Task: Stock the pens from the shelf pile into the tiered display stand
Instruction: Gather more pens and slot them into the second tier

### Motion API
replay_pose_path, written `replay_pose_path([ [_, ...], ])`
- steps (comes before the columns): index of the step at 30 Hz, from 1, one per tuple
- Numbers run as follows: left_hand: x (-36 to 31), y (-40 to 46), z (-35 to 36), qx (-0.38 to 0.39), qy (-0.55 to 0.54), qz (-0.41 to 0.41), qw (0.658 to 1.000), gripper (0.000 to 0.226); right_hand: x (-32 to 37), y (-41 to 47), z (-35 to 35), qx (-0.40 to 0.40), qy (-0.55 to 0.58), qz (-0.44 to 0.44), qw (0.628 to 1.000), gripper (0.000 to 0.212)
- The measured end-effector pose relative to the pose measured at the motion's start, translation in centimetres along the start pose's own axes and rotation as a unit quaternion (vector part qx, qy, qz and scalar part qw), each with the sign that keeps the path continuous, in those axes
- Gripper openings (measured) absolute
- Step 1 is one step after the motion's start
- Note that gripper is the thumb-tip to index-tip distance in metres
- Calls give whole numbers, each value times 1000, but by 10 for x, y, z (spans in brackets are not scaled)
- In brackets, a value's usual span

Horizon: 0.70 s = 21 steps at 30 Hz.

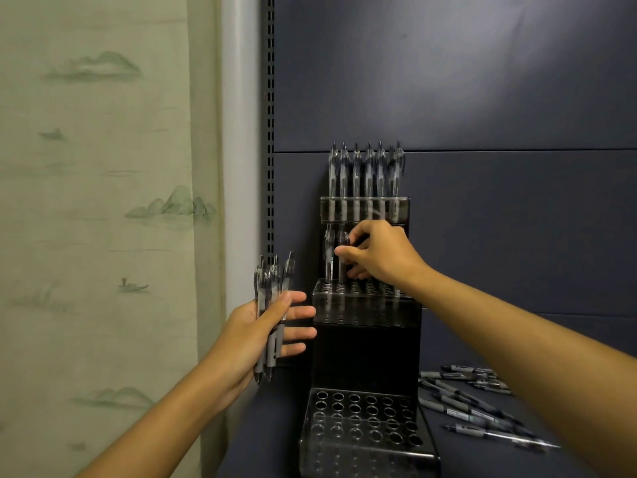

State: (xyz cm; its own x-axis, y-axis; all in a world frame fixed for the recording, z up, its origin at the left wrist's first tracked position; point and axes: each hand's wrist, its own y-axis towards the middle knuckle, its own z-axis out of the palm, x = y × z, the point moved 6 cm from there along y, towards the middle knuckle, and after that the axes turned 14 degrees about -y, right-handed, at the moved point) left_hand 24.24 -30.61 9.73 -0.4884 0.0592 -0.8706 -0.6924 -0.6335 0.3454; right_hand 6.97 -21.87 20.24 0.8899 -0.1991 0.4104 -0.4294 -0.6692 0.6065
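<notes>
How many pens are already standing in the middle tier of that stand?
2 visible: one pen at the tier's far left, and a second pen beside it, pinched by the right hand. That hand may hide more.

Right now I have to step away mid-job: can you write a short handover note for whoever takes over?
Left hand grips a bundle of pens, held upright beside the display stand.
Right hand pinches one pen standing in the middle tier.
Done: top tier row filled; middle tier has two pens at its left end.
Left: rest of the middle tier, the whole bottom tier, and the loose pens on the shelf.
</notes>
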Motion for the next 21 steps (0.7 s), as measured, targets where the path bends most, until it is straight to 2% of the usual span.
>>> replay_pose_path([
  [7,-3,-1,6,12,-6,8,1000,28,-3,-8,-8,-9,-6,-2,1000,30],
  [9,-6,1,9,18,-19,14,1000,31,3,-15,-14,-9,28,-18,999,28],
  [16,-9,2,41,53,-33,28,998,39,35,-40,-8,91,119,-107,983,22],
  [21,-10,3,59,65,-7,33,997,32,32,-46,-10,68,109,-110,986,19],
])
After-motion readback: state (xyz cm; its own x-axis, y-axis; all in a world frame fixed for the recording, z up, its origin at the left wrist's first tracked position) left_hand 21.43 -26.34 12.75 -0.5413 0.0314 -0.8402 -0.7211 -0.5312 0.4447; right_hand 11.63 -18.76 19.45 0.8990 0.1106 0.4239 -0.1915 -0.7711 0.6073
